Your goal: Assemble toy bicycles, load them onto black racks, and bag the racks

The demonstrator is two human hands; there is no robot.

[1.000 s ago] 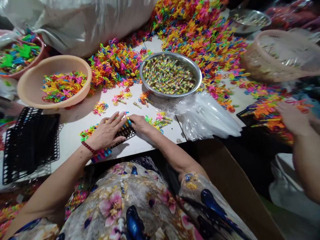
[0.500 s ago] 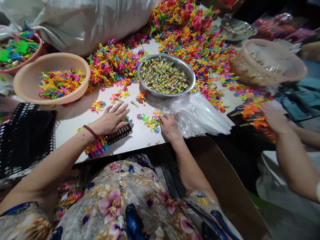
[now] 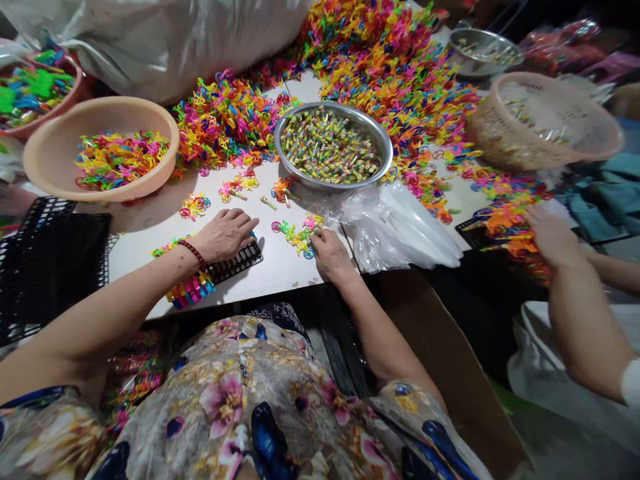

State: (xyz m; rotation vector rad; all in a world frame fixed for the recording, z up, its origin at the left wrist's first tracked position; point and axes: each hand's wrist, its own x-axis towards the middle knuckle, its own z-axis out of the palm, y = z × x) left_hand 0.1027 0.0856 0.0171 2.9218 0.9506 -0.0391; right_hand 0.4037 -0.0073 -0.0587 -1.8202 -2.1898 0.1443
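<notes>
My left hand (image 3: 227,233) lies over a black slotted rack (image 3: 237,262), its fingers bent down and together; whatever sits under the fingertips is hidden. Bright plastic pieces (image 3: 190,288) stand in a row along the rack's left part. My right hand (image 3: 331,253) is closed at the edge of a small cluster of coloured plastic pieces (image 3: 293,235), thumb and forefinger pinching one yellow-green piece. Little printed tubes (image 3: 269,203) and more coloured pieces (image 3: 195,205) lie on the white table beyond my hands.
A steel bowl (image 3: 333,150) full of small printed tubes stands ahead, backed by a big heap of plastic pieces (image 3: 380,73). Clear plastic bags (image 3: 405,230) lie right. A peach basin (image 3: 50,153) and black racks (image 3: 55,267) are left. Another person's arm (image 3: 583,293) works at right.
My left hand's fingers have gone from spread to bent and drawn together over the rack. My right hand stays at the cluster, having shifted slightly left.
</notes>
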